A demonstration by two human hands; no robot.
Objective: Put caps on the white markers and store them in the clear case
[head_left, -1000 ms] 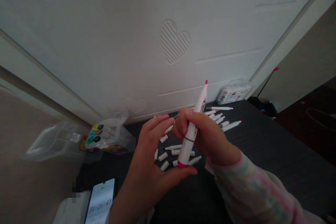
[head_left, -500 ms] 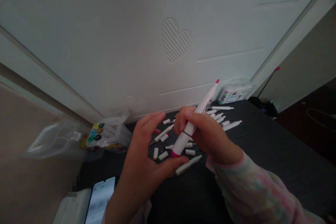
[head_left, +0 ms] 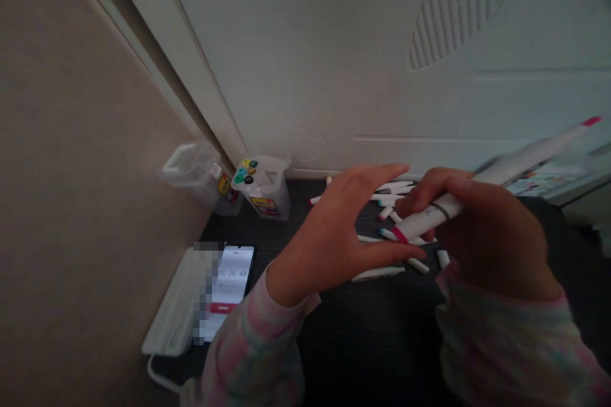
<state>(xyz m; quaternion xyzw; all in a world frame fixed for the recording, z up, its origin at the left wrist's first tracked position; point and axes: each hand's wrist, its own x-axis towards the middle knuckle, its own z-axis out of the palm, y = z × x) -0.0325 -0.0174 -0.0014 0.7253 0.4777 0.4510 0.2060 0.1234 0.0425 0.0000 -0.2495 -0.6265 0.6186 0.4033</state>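
Dark wood-grain table (head_left: 353,356) below, a white marker with pink ends (head_left: 515,164) aslant above

The marker sits in the right hand (head_left: 496,235), whose fingers are wrapped round its barrel near a dark band. Its long axis rises from the left hand (head_left: 329,235) toward the upper right, nib pointing away from both. The blunt pink end lies in the gap of the left hand's spread fingers, just beside the thumb; whether they touch, I cannot tell. Beneath, loose white markers (head_left: 379,274) are scattered. Farther left stands a clear plastic box holding markers with coloured ends (head_left: 280,198), and nearer the person lies a lit phone (head_left: 231,289).
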